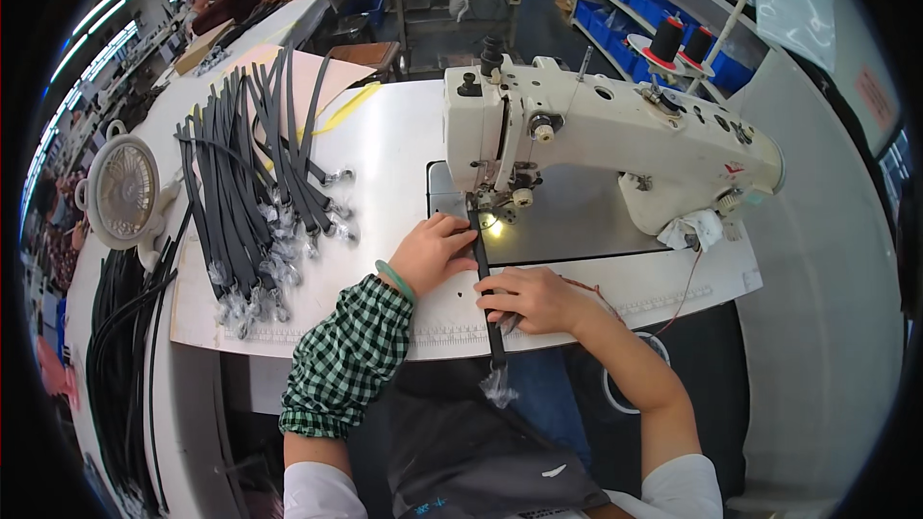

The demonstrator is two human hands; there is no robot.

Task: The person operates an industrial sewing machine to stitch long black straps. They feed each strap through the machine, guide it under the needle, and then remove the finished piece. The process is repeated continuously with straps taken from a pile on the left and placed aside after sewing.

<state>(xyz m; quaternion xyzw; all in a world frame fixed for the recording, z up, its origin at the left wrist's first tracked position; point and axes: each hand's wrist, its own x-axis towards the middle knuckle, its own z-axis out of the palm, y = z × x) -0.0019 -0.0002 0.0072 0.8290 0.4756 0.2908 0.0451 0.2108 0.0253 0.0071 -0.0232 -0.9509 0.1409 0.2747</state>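
Note:
A narrow black strap (pixel 484 255) runs from under the needle area of a white sewing machine (pixel 615 120) toward me. Its near end, wrapped in clear plastic (pixel 498 387), hangs past the table's front edge. Close to the presser foot, my left hand (pixel 435 255) pinches the strap from its left side. Further down, my right hand (pixel 529 298) grips it with the fingers curled over it; what lies under those fingers is partly hidden. A small lamp lights the spot beside the needle.
Left of the machine lies a pile of black straps (pixel 226 192) with plastic-wrapped ends. A small fan (pixel 125 187) stands at the left edge, above more long black strips (pixel 120 356). Black thread spools (pixel 665 41) stand behind the machine. A white cloth (pixel 692 229) sits at its base.

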